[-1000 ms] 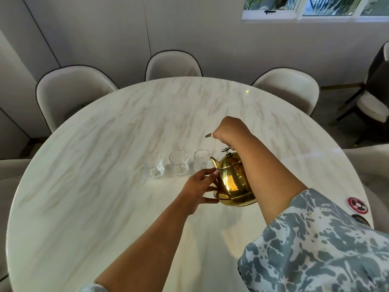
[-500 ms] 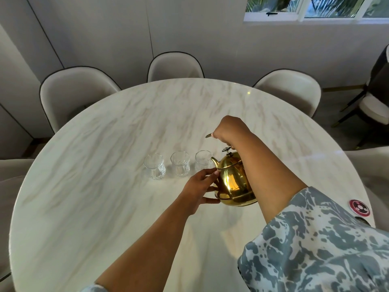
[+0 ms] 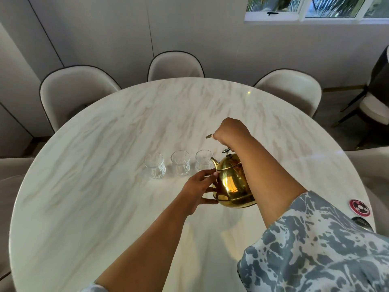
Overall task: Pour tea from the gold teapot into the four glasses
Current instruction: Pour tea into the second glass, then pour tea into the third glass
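Right hand (image 3: 229, 131) grips the handle above the shiny gold teapot (image 3: 232, 184); left hand (image 3: 199, 189), fingers spread, steadies its belly at nine o'clock.

One view only — a wide-angle camera on the person's head, looking forward and steeply down across the round marble counter (image 3: 105, 186). Both forearms run up from the bottom edge toward mid-frame, so the hands sit near the lens. The counter's far rim bends across the upper-middle of the frame, with chairs (image 3: 77, 91) and a wall beyond it. A window (image 3: 315, 9) lies along the upper right. Straight lines bow near the edges — lens distortion.
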`<state>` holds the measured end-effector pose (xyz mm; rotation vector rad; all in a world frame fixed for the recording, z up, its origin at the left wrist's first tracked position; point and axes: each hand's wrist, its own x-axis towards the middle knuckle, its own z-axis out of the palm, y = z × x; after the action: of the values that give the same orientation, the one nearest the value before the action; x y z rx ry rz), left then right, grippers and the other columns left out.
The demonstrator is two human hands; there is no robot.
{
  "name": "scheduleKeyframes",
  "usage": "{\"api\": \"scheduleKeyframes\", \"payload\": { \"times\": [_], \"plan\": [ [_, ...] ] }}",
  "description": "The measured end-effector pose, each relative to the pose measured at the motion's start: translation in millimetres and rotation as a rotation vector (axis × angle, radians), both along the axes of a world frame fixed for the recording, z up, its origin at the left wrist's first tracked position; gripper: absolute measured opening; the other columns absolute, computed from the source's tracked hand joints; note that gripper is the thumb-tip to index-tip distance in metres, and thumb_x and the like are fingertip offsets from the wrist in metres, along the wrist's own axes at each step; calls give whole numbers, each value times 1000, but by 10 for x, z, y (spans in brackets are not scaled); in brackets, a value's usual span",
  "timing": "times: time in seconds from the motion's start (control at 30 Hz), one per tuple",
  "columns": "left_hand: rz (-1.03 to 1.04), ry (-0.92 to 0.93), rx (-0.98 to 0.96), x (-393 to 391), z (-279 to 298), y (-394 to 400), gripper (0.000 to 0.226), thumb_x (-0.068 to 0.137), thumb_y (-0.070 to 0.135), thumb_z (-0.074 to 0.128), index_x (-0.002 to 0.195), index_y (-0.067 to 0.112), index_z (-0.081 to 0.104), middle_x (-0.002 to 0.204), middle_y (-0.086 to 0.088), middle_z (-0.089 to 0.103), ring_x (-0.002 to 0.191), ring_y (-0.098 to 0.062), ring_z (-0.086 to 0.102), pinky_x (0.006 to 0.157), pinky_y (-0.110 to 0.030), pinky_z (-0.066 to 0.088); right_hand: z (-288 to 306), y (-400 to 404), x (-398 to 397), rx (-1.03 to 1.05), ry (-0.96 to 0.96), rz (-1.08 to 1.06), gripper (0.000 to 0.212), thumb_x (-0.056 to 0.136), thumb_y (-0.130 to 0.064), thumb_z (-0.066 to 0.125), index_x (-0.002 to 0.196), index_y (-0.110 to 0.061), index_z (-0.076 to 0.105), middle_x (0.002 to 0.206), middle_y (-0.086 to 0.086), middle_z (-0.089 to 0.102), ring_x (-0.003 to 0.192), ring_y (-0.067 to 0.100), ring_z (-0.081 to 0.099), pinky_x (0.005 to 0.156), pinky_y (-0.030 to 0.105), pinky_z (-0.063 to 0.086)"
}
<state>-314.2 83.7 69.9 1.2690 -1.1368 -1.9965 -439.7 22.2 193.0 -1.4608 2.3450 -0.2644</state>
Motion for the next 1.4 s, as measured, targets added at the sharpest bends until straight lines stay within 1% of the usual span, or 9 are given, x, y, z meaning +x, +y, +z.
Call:
{"api": "scheduleKeyframes", "payload": {
  "times": [0.23, 0.37, 0.5, 0.73, 0.9, 1.03, 1.17, 1.27, 1.4],
  "plan": [
    [6, -13, -12, 31, -126, -7, 41, 89, 32, 69, 127, 21, 61, 119, -4, 66, 112, -24, 61, 85, -48, 58, -178, 223, -52, -84, -81, -18, 26, 92, -20, 56, 70, -8, 55, 58, 1, 51, 55, 20, 51, 46, 22, 28],
    [8, -15, -21, 46, -166, -5, 39, 89, 28, 70, 126, 23, 62, 121, 0, 65, 109, -17, 59, 83, -45, 53, -279, 463, -87, -199, -188, -23, 28, 95, -27, 54, 100, -5, 72, 89, 10, 71, 88, 29, 64, 66, 24, 41],
    [33, -14, -32, 80, -186, 5, 32, 89, 24, 70, 120, 25, 64, 116, 0, 64, 94, -7, 58, 86, -43, 49, -356, 649, -60, -315, -207, -24, 32, 99, -29, 51, 111, -8, 72, 106, 10, 74, 98, 26, 67, 71, 25, 40],
    [107, -16, -78, 273, -171, 52, 42, 87, 28, 72, 128, 24, 64, 114, 8, 63, 94, -4, 59, 85, -37, 51, -359, 720, 105, -404, -262, 2, 31, 99, -33, 52, 116, -13, 70, 112, 8, 73, 100, 26, 67, 72, 24, 41],
    [159, -7, -77, 454, -128, 54, 40, 87, 27, 72, 126, 24, 64, 110, 9, 64, 91, -3, 59, 80, -35, 52, -280, 645, 283, -343, -214, 64, 36, 99, -36, 49, 124, -15, 66, 111, 6, 73, 72, 27, 73, 64, 28, 55],
    [159, -27, -65, 558, -108, 40, 38, 87, 30, 71, 125, 25, 64, 117, 3, 65, 99, -7, 59, 87, -42, 52, -241, 536, 410, -295, -112, 107, 38, 99, -36, 48, 121, -13, 68, 107, 9, 74, 89, 31, 73, 78, 35, 58],
    [158, -49, -57, 607, -71, 21, 45, 88, 33, 69, 131, 23, 61, 126, -2, 65, 119, -22, 57, 94, -49, 53, -173, 353, 498, -234, -117, 129, 33, 96, -33, 51, 108, -10, 71, 89, 6, 72, 78, 27, 66, 65, 30, 54],
    [158, -51, -43, 612, -32, 3, 44, 89, 35, 68, 131, 23, 60, 125, -3, 65, 117, -24, 59, 89, -48, 56, -132, 181, 539, -168, -66, 141, 25, 95, -29, 52, 85, -11, 66, 62, -2, 55, 63, 21, 56, 48, 22, 32],
    [152, -34, -30, 605, 24, 5, 37, 91, 34, 65, 127, 24, 61, 117, -1, 66, 105, -20, 63, 81, -43, 59, -93, 34, 571, -103, -35, 128, 25, 93, -27, 56, 76, -9, 59, 56, 0, 51, 52, 17, 49, 45, 23, 29]
  ]
}}
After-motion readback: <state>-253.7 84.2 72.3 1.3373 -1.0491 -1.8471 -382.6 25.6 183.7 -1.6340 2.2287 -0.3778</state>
